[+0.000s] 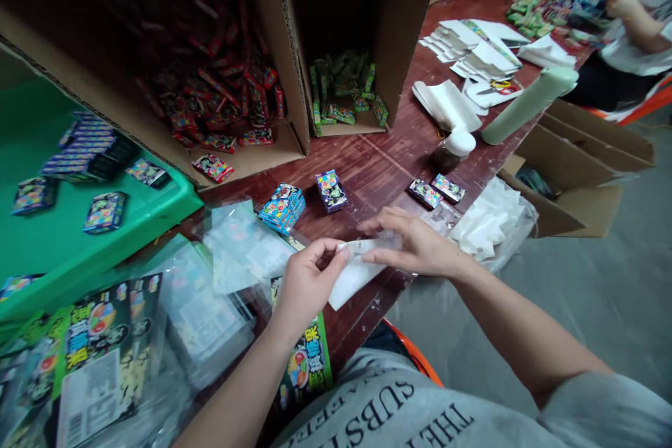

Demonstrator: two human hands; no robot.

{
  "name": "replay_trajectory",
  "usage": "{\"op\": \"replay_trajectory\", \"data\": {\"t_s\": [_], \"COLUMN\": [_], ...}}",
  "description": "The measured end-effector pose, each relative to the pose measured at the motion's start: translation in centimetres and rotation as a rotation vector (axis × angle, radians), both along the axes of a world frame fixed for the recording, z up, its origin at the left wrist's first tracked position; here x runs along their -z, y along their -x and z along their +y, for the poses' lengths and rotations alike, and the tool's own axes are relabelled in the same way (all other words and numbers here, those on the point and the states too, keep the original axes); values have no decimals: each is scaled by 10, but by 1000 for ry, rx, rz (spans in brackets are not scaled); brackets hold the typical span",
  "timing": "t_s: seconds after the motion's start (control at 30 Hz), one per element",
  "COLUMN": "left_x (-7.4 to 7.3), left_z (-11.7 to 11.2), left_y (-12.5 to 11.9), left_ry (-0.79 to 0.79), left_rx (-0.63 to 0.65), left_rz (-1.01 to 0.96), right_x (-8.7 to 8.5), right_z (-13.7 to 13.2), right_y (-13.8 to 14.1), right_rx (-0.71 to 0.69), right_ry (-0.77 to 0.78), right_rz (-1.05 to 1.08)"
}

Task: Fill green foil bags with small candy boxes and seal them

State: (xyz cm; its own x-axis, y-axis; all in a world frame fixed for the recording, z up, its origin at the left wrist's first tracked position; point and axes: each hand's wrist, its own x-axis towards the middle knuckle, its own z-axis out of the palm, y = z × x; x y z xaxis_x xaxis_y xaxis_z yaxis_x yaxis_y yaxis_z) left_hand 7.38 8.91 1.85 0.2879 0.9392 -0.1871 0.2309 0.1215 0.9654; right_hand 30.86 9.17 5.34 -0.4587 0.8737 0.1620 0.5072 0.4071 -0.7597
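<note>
Over the table's front edge, my left hand [311,278] pinches a folded white paper piece [351,285] between thumb and fingers. My right hand [407,241] grips the same piece at its right end, thumb below and fingers curled above. Its upper edge looks glossy and partly see-through; whether that is plastic I cannot tell. Just beyond my hands stand a stack of blue candy boxes [283,207] and a dark purple candy box [331,190]. Two small dark packets [425,192] lie farther right.
Cardboard boxes [294,49] at the back hold red and green candy packs. A green tray [173,192] with candy boxes is at left, above printed plastic bags [105,350]. Rightward are a white-lidded jar [460,143], a pale green roll [530,105], scissors [498,87] and a co-worker's arm [638,17].
</note>
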Motion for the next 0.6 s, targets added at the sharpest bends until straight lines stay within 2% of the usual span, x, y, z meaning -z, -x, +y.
{"op": "replay_trajectory", "data": {"t_s": [0.1, 0.27, 0.4, 0.53, 0.6], "left_x": [-3, 0, 0, 1, 1], "left_z": [-3, -6, -6, -6, -8], "left_y": [2, 4, 1, -6, -9], "left_ry": [39, 71, 74, 111, 119], "left_rx": [27, 49, 73, 85, 107], "left_rz": [6, 8, 23, 28, 38], "right_x": [0, 3, 10, 15, 22], "right_z": [5, 4, -2, -10, -16], "right_y": [2, 6, 11, 9, 3], "right_rx": [-26, 101, 25, 184, 94], "right_ry": [16, 38, 126, 120, 225], "right_rz": [64, 271, 401, 631, 621]}}
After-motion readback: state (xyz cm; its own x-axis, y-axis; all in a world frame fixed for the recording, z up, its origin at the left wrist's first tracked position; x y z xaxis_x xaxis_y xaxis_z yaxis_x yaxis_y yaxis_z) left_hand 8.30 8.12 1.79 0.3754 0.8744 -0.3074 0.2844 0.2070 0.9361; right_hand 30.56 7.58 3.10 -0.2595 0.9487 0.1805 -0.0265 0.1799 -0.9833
